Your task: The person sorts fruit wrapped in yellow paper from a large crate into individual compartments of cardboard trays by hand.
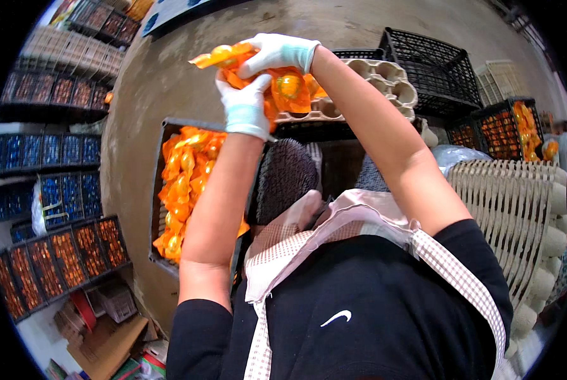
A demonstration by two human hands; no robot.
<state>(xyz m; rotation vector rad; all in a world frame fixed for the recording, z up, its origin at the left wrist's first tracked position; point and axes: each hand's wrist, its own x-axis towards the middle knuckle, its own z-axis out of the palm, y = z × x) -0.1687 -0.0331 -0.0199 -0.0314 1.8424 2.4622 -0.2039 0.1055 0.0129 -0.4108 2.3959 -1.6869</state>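
My right hand, in a white glove with a mint cuff, is closed on an orange-film bundle. In it, a round orange ball with a fruit-like look shows through the film. My left hand, gloved the same way, grips the bundle from below and to the left, its thumb against the film. Another wrapped ball sticks out to the left, its film end twisted. Below my left hand, a dark crate holds several orange-wrapped balls. Beyond my right forearm, a moulded pulp tray shows round cups.
An open black crate stands at the far right, near another crate of orange-wrapped balls. Stacked pulp trays rise beside my right arm. Stacked crates with orange and blue contents line the left side. A cardboard box lies lower left.
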